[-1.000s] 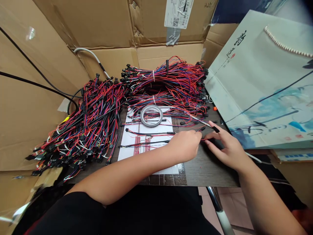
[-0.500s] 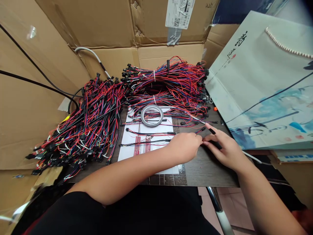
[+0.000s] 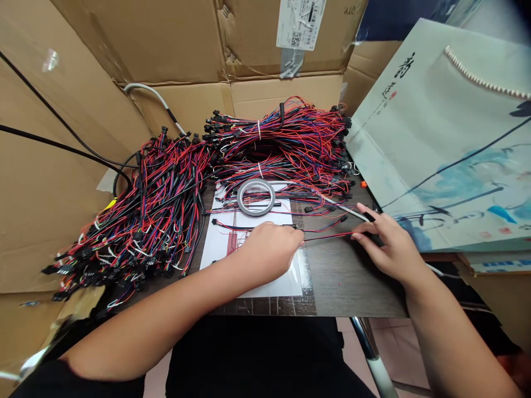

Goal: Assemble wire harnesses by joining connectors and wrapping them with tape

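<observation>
Left hand [image 3: 274, 249] gripping red-black wires [image 3: 327, 237], right hand [image 3: 388, 243] pinching them farther right | this work looking unfinished | tied bundles [image 3: 286, 135] lying behind, untouched heap [image 3: 161, 204] lying left

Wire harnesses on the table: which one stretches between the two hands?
The red-and-black harness, spanning left hand to right hand. The loose harness just beyond it ends short of the right hand; the heaped harnesses lie farther off.
</observation>
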The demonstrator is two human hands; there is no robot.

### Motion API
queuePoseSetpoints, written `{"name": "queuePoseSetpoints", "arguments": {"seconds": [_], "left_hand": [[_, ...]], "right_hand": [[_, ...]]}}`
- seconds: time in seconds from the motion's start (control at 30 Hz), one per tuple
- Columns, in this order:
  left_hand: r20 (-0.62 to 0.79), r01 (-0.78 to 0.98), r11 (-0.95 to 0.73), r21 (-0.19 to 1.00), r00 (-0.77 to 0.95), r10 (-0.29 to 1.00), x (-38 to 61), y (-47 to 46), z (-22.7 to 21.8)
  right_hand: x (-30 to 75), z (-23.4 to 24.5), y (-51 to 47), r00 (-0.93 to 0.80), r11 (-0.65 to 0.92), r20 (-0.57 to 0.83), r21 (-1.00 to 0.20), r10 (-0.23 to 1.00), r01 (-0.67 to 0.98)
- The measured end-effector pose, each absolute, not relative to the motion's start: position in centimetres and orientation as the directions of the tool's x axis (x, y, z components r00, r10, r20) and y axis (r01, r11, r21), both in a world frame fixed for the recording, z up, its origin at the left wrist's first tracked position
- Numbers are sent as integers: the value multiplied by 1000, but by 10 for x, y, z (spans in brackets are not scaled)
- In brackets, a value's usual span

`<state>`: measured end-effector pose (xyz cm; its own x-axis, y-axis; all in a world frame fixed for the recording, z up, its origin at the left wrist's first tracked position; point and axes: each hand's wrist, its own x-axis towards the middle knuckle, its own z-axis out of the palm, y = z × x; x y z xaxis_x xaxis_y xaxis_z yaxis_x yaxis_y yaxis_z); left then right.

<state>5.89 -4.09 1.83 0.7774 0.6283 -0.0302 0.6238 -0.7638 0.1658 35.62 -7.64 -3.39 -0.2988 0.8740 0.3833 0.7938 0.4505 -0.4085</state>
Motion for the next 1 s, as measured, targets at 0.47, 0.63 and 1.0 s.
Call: {"name": "queuePoseSetpoints", "arguments": {"seconds": [0.47,0.63,1.0], "left_hand": [[-55,664,-675,323,725,686,-3,-39,31],[-131,595,-547,589,738,662,-9,-36,35],[-164,562,-526,639,767,620,-4,-26,14]], "right_hand": [[363,-33,-79,-181,411,479,-436,859,801],[363,-30,-85,-112,366,446,-539,888,759],[361,-25,-82,-269,381,309,-399,912,834]]}}
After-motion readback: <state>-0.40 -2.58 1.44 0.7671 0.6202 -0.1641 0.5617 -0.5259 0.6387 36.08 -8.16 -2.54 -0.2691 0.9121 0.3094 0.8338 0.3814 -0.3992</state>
